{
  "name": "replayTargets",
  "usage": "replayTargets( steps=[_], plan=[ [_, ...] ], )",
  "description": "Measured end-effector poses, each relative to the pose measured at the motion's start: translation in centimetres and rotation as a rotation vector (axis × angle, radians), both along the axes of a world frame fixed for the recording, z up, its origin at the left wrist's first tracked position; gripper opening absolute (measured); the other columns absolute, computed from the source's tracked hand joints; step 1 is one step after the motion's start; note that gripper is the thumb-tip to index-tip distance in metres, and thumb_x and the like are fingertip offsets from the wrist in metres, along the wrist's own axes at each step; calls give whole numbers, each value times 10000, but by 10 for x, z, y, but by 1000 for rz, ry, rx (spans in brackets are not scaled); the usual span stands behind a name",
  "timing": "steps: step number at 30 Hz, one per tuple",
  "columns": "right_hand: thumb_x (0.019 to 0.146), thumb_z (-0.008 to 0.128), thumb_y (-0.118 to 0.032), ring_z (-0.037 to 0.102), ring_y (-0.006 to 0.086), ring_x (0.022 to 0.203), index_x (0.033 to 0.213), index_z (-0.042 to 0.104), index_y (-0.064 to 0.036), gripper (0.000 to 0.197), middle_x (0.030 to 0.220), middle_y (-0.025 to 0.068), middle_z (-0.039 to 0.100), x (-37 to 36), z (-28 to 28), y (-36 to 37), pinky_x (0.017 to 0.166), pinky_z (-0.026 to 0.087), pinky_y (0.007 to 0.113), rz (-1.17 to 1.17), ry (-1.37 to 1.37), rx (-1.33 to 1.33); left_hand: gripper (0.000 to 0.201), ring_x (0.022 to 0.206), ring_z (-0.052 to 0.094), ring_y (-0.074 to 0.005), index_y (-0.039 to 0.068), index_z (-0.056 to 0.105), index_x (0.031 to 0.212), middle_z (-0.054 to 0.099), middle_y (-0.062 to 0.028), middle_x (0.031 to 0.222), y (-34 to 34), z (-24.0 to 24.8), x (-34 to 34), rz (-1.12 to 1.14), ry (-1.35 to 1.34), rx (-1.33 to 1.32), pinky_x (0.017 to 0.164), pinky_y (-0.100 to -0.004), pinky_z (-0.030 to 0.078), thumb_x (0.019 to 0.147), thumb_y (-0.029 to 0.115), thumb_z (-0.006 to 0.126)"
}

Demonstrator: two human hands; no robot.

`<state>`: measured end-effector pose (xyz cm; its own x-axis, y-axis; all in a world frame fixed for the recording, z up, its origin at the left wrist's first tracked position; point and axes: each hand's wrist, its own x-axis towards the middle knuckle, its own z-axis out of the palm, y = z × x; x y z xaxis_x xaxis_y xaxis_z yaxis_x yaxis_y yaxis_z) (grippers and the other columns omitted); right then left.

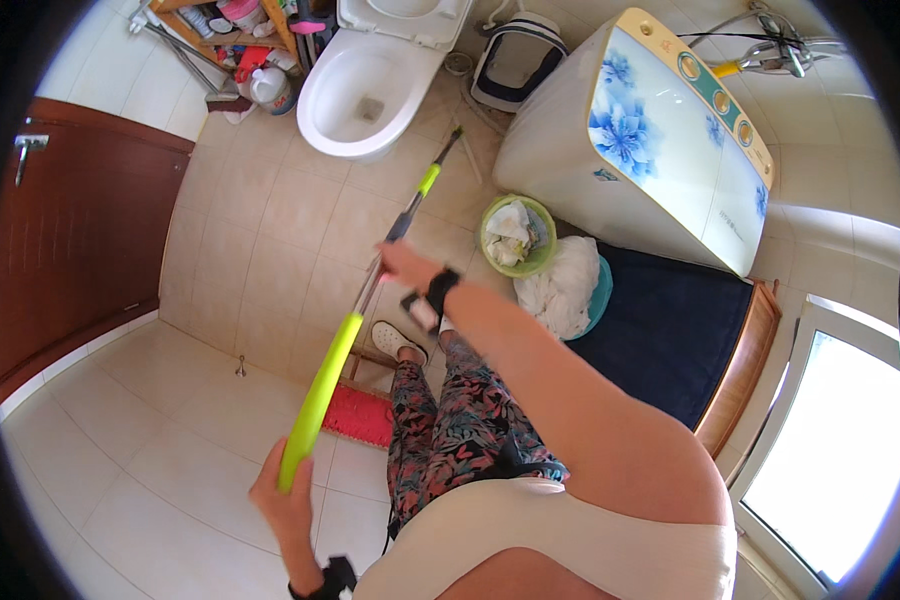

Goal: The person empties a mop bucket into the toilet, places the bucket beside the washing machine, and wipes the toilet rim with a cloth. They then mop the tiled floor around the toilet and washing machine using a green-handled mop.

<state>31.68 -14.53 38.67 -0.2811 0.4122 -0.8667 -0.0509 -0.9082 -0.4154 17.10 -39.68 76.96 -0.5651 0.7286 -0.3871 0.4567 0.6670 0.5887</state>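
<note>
I hold a long mop pole [332, 375] slantwise across my front, with lime-green sleeves and a grey metal shaft. My left hand [286, 500] is closed round the lower end of its thick green grip. Higher up, my right hand [407, 266] wraps the metal shaft. The pole's far dark end points at the floor between the white toilet [315, 100] and the washing machine [545, 130]. Its head cannot be made out clearly. Black bands circle both wrists.
A green bin [490, 250] with crumpled paper stands beside white cloth [560, 285] in a blue basin [602, 295]. A dark mat [660, 330] covers a wooden surface at the right. A red-brown door [90, 240] is at the left. Behind my feet lies a red mat [358, 415].
</note>
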Motion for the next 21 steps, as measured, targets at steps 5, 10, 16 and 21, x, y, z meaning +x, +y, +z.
replayTargets(
  steps=[5,10,16,21],
  plan=[
    [840,642,-219,600,272,632,1119,234,-81,513,891,149,532,-60,59,-126,433,539,430,45,-135,-153,399,841,637,-155,-69,615,1150,687,-169,986,-70,75,-16,151,-41,-222,773,-281,508,758,-1,653],
    [856,589,-250,615,281,666,1070,281,-85,410,880,141,559,-50,90,-110,537,528,480,76,-181,-224,419,877,620,-138,-76,588,1201,680,-150,1026,-39,96,1,-50,44,-258,787,-259,498,787,-15,618],
    [879,515,-279,622,309,633,1122,361,-65,358,756,103,601,21,41,18,627,501,529,63,-337,-54,388,815,643,-149,-34,618,1174,701,-171,952,42,33,61,-142,-106,-99,746,-290,501,808,84,675],
    [789,614,-150,597,285,555,1060,418,-25,356,753,112,590,54,9,90,458,488,503,226,-507,148,388,750,617,-136,-30,604,1199,699,-151,903,79,-8,90,-47,-173,-94,698,-286,497,838,106,651]
  ],
)
